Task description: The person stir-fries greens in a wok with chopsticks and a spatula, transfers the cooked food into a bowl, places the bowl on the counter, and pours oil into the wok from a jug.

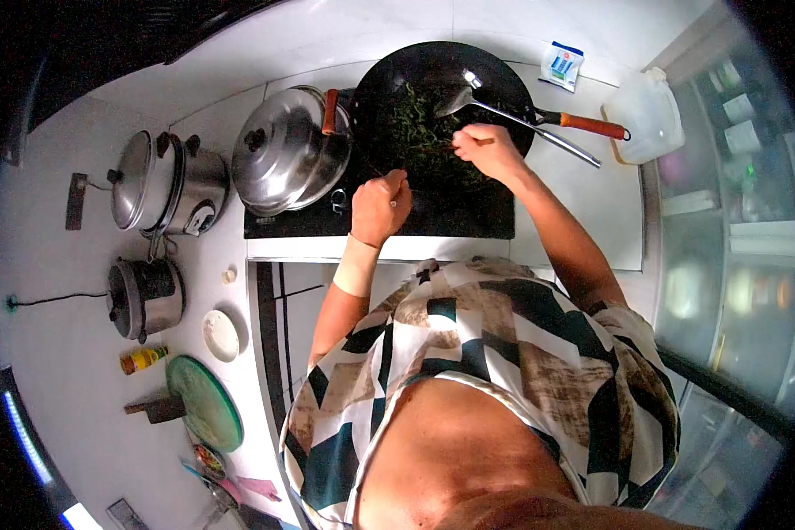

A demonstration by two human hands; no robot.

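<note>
A large black wok stands on the black stove, with dark leafy greens inside. My right hand is above the wok's right part, fingers pinched together. Near the wok's front left edge my left hand is curled closed, a ring on one finger. Whatever either hand may hold is too small or hidden to make out. A metal spatula rests in the wok, its blade among the greens and its handle over the rim to the right, below the wok's orange handle.
Left of the wok sits a lidded steel pan. Further left are a steel cooker, a dark-lidded pot, a white bowl, a green cutting board and a cleaver. A small packet and a plastic container stand right.
</note>
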